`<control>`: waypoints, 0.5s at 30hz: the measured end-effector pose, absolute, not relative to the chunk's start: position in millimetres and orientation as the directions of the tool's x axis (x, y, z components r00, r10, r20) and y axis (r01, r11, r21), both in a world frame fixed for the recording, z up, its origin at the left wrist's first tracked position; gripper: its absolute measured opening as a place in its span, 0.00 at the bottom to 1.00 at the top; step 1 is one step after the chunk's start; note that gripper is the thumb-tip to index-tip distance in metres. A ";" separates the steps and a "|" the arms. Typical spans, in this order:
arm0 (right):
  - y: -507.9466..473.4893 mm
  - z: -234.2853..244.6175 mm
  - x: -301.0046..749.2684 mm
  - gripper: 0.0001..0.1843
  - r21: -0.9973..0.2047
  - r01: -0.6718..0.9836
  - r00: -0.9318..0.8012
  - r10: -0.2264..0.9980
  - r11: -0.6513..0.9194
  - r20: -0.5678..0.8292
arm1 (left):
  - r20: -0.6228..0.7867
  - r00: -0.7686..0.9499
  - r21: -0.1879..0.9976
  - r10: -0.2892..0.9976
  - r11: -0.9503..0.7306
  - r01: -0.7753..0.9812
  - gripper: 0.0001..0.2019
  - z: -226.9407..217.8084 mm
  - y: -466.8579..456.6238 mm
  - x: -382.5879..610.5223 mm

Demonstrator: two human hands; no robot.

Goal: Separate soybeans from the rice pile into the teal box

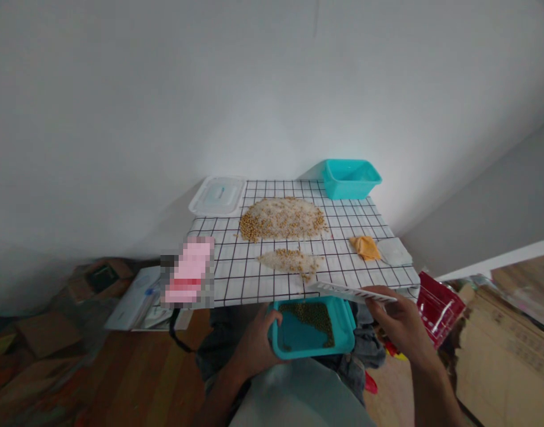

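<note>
My left hand [261, 341] grips the left side of a turquoise plastic box [350, 329], thumb over the rim, below the table's front edge. Small dark green beans [310, 314] lie along its back and right side. Closed on a thin white slotted plastic piece [343, 290] is my right hand [400, 320]; the piece is seen nearly edge-on, by the table edge above the box. On the table, a large heap of yellow beans mixed with white grains [283, 218] lies behind a smaller patch of the same mix [290, 261].
The table [240, 273] has a white top with black grid lines. At the back stand a clear lid [219, 197] and another turquoise box [351, 181]. A yellow cloth [365, 247] and a white pad [394, 252] lie right, a pink item [192, 267] left. Cardboard [507, 350] lies right.
</note>
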State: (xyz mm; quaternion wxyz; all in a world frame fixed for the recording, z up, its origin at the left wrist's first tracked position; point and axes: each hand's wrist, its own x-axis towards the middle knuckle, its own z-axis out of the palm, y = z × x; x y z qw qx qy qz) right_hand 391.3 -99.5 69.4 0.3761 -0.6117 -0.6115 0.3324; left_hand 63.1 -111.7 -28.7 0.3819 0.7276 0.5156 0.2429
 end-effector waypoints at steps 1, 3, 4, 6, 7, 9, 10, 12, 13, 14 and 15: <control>-99.8 70.9 392.6 0.15 -0.870 0.492 0.048 0.998 0.014 0.044 | -0.037 0.350 0.805 0.936 -0.179 0.566 0.30 -28.8 -111.6 62.9; -99.5 72.8 394.4 0.15 -0.875 0.484 0.082 0.996 -0.015 0.028 | -0.033 0.346 0.802 0.938 -0.182 0.568 0.29 -29.0 -111.5 62.5; -98.9 73.0 395.0 0.15 -0.876 0.482 0.094 0.995 -0.026 0.022 | -0.032 0.345 0.802 0.938 -0.182 0.569 0.29 -29.2 -111.5 62.3; -97.1 72.8 395.3 0.15 -0.877 0.479 0.100 0.995 -0.036 0.014 | -0.037 0.342 0.803 0.939 -0.176 0.569 0.30 -29.5 -111.6 61.7; -96.2 72.6 395.1 0.15 -0.879 0.476 0.095 0.995 -0.036 0.010 | -0.039 0.341 0.804 0.939 -0.173 0.569 0.30 -29.6 -111.7 61.4; -94.6 72.9 393.9 0.15 -0.884 0.466 0.074 0.997 -0.032 0.003 | -0.047 0.342 0.805 0.938 -0.168 0.569 0.31 -29.7 -111.8 60.8; -94.0 73.3 393.0 0.15 -0.887 0.461 0.064 0.998 -0.029 0.000 | -0.053 0.342 0.805 0.938 -0.162 0.571 0.31 -29.5 -111.8 60.5; -93.4 74.6 391.2 0.15 -0.888 0.458 0.053 0.999 -0.028 -0.004 | -0.069 0.343 0.804 0.937 -0.151 0.575 0.32 -29.0 -111.6 60.1; -93.4 75.3 390.4 0.15 -0.887 0.460 0.049 0.999 -0.027 -0.005 | -0.076 0.344 0.805 0.936 -0.145 0.575 0.32 -28.6 -111.5 60.0; -93.5 76.0 389.5 0.15 -0.885 0.464 0.045 0.999 -0.024 -0.003 | -0.080 0.346 0.807 0.935 -0.143 0.573 0.31 -28.1 -111.3 59.9; -93.6 76.6 388.8 0.15 -0.884 0.468 0.040 0.999 -0.021 -0.003 | -0.080 0.348 0.809 0.934 -0.143 0.570 0.31 -27.6 -111.2 59.9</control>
